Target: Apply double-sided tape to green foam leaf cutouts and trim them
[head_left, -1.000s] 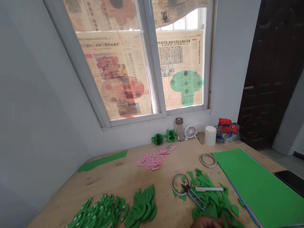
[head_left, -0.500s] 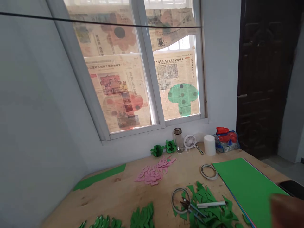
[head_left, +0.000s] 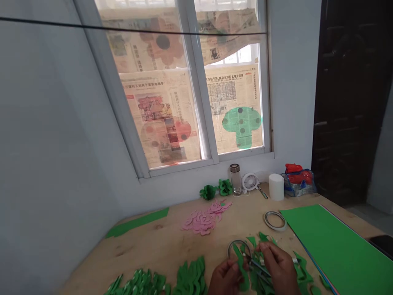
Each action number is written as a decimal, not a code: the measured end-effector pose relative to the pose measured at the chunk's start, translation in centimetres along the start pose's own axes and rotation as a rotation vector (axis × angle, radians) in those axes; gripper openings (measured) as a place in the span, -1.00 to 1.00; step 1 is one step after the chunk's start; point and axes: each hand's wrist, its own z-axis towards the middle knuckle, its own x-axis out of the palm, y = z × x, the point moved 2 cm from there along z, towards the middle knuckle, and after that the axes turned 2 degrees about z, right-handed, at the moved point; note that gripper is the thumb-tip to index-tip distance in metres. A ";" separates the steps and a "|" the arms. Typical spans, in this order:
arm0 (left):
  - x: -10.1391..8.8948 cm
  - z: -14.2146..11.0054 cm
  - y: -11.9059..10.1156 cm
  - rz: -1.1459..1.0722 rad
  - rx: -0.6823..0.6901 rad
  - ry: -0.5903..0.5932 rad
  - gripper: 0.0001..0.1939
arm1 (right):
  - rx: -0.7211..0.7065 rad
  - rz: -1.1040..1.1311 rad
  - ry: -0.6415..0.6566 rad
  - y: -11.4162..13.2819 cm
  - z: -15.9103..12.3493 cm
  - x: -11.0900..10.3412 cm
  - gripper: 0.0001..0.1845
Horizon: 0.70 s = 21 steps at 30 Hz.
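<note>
My left hand (head_left: 225, 278) is low in the view, fingers pinched on a curved green foam piece (head_left: 241, 264). My right hand (head_left: 281, 268) sits beside it over the heap of green scraps (head_left: 299, 268), fingers curled around the small snips (head_left: 260, 268), whose blades meet the green piece. A tape ring (head_left: 235, 248) lies just behind both hands.
Cut green leaf shapes (head_left: 190, 280) lie at the front left of the wooden table (head_left: 153, 246), pink cut-outs (head_left: 204, 217) in the middle. A large green sheet (head_left: 334, 241) covers the right side. A second tape ring (head_left: 275, 220), bottle (head_left: 235, 178), small fan (head_left: 250, 181) and white roll (head_left: 276, 187) stand by the wall.
Both hands have come into view over the green scraps; the left has taken a green piece and the right the snips. The view has shifted slightly to the left.
</note>
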 end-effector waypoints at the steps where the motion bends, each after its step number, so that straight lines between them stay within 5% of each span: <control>1: -0.2 0.2 -0.3 0.012 0.037 -0.005 -0.67 | 0.011 -0.015 0.022 -0.3 0.3 0.4 -0.51; 6: -1.1 0.1 -1.4 0.168 0.183 -0.115 -0.66 | 0.014 -0.143 0.155 -1.3 2.4 2.0 -0.52; 11: -1.5 -0.6 -1.7 0.362 0.326 -0.240 -0.73 | -0.046 -0.496 0.356 -2.2 4.0 2.5 -0.63; 21: -2.0 1.2 -0.7 0.300 0.236 -0.240 -0.77 | -0.170 -0.802 0.477 -4.8 3.2 3.3 -0.76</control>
